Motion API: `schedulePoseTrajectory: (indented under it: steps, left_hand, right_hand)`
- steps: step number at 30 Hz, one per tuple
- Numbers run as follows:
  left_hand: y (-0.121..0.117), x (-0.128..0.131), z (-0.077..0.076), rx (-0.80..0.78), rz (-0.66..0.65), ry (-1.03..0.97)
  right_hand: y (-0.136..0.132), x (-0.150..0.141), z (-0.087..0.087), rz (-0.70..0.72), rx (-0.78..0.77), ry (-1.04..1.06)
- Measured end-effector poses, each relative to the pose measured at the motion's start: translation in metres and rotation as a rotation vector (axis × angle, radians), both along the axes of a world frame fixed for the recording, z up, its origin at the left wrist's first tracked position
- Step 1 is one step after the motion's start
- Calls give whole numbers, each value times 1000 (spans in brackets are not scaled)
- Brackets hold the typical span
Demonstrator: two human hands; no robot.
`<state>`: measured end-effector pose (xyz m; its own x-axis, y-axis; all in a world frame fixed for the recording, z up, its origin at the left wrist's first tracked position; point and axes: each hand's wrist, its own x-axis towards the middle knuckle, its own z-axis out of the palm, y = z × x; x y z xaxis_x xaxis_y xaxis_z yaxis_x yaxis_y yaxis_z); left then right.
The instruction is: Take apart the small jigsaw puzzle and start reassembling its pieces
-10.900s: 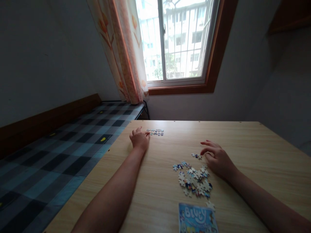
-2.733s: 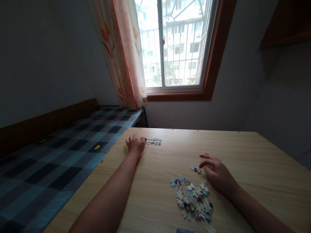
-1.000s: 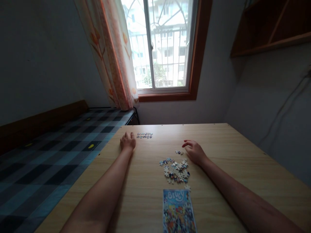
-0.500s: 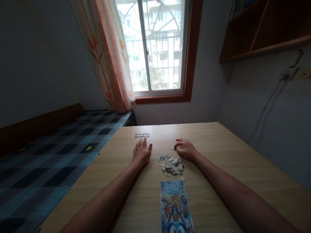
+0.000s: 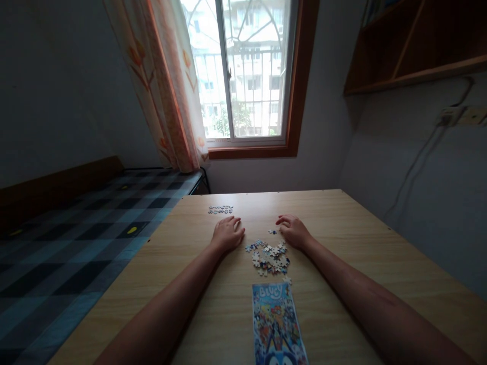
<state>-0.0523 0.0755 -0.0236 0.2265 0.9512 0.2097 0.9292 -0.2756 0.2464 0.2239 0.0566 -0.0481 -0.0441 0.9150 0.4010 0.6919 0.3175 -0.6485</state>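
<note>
On the wooden table, my left hand [image 5: 227, 233] rests palm down with loosely bent fingers and nothing visible in it. Beyond it, joined jigsaw pieces [image 5: 220, 209] lie in a narrow strip. My right hand [image 5: 294, 231] is to the right, its fingers slightly curled and apart; I see no piece held. Just left of its fingertips are a few small puzzle pieces [image 5: 272, 232]. Between my forearms is a loose pile of jigsaw pieces [image 5: 270, 258], several with their pale backs up. Nearer to me lies a blue picture sheet [image 5: 277, 322] headed "Bluey".
The wooden table [image 5: 342, 243] reaches toward the wall under a window [image 5: 251, 76]. A bed with a checked cover [image 5: 95, 243] stands along the left side. On the right wall hang a wooden shelf [image 5: 414, 76] and a socket with a cable [image 5: 451, 116].
My left hand has drawn back from the joined strip and moved right, its fingers more bent. My right hand has shifted slightly right, uncovering the small pieces beside it. The view has tilted slightly.
</note>
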Motion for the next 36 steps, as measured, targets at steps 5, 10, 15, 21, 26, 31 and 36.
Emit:
schedulePoseTrajectory:
  steps: [5,10,15,21,26,31,36]
  left_hand:
    - [5,-6,5,-46,-158,-136]
    - [0,-16,13,-113,-402,-205]
    - [-5,-20,15,-143,-489,-115]
    - [-5,-13,11,-105,-384,-160]
    - [-11,1,6,-27,-265,-187]
    - [-18,12,4,46,-185,-194]
    - [-15,10,0,88,-217,-345]
  right_hand:
    - [-3,2,-1,35,26,82]
    - [-6,2,0,51,43,158]
    - [-16,4,6,142,131,106]
    - [-28,0,16,279,255,-120]
    - [-41,-12,26,394,179,-290]
    - [-46,-18,27,463,94,-406]
    - [-42,-13,22,325,69,-415]
